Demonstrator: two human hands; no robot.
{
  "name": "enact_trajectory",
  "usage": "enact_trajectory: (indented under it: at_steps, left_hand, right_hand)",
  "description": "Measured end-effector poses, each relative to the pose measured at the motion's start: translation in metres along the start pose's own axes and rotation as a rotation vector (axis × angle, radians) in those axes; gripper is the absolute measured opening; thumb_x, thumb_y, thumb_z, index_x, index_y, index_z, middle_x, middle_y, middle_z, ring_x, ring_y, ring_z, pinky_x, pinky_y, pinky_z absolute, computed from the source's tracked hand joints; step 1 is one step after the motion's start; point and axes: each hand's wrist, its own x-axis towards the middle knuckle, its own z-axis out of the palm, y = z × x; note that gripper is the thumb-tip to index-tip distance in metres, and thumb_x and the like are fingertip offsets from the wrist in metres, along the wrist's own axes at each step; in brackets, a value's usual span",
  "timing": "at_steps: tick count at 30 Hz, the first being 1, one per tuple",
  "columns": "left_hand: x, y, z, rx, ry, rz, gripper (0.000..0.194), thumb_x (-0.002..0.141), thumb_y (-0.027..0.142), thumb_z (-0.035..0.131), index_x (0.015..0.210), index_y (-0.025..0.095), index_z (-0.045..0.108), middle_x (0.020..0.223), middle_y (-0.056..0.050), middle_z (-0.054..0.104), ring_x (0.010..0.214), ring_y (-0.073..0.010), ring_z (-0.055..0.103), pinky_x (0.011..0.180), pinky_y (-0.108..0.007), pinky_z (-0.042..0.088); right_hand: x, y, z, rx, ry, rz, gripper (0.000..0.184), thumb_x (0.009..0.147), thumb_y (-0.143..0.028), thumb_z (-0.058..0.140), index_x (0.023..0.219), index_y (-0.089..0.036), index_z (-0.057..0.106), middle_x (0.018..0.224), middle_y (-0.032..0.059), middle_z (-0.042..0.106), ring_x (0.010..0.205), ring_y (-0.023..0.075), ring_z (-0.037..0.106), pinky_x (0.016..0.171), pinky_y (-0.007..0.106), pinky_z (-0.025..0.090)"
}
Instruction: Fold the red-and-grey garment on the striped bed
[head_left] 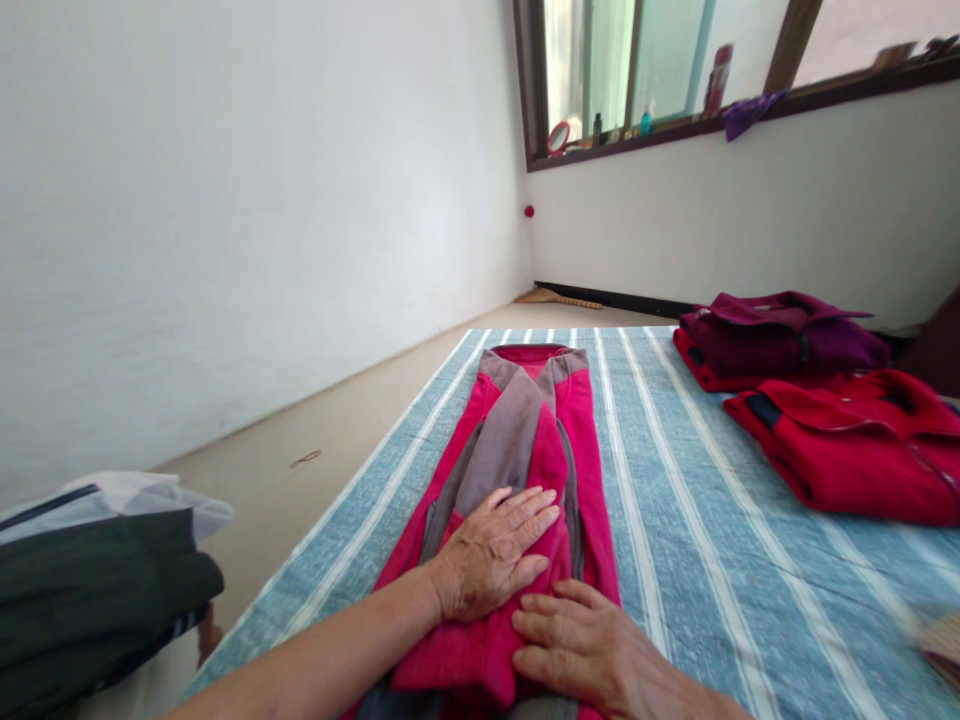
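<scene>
A pink and grey fleece garment (pixel 525 420) lies folded into a long narrow strip on a blue striped sheet (pixel 675 520). My left hand (pixel 491 550) rests flat on its near part, fingers stretched out and pointing away from me. My right hand (pixel 585 645) lies flat just below and to the right, fingers pointing left, touching the garment's near end. Neither hand holds anything.
Folded garments sit at the right: a maroon one (pixel 780 335) on a red one, and a red one (pixel 855 440) nearer. A dark garment in a plastic bag (pixel 97 570) lies at the left. White wall left, window sill (pixel 712 115) with small items ahead.
</scene>
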Motion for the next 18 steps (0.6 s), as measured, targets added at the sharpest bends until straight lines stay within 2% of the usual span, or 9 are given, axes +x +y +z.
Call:
enact_trajectory:
  at_steps: [3,14,18]
  left_hand:
    - [-0.0001,0.0003,-0.0001,-0.002,0.009,0.006,0.056,0.091,0.029,0.049,0.145,0.022,0.033,0.152,-0.006,0.036,0.140,-0.0227,0.031,0.114,-0.047,0.024]
    - [0.0003,0.0018,-0.0011,-0.009,-0.007,-0.012,0.056,0.091,0.028,0.049,0.145,0.021,0.033,0.152,-0.008,0.035,0.141,-0.0228,0.029,0.115,-0.048,0.022]
    - [0.0000,0.0013,-0.0010,-0.025,0.001,-0.005,0.057,0.091,0.029,0.049,0.145,0.022,0.032,0.152,-0.007,0.035,0.140,-0.0225,0.030,0.115,-0.047,0.021]
  right_hand:
    - [-0.0035,0.0010,0.0049,0.019,0.016,0.007,0.072,0.092,-0.067,0.002,0.120,-0.026,0.053,0.123,0.0042,0.063,0.114,0.0182,0.057,0.100,0.034,0.041]
    - [-0.0017,0.0002,0.0021,0.054,0.097,0.009,0.065,0.094,-0.064,0.008,0.120,-0.026,0.053,0.122,0.0038,0.064,0.114,0.0176,0.057,0.101,0.034,0.041]
    - [-0.0027,0.0003,0.0054,0.019,0.093,0.016,0.058,0.098,-0.059,0.009,0.117,-0.027,0.054,0.121,0.0027,0.065,0.112,0.0170,0.058,0.100,0.034,0.042]
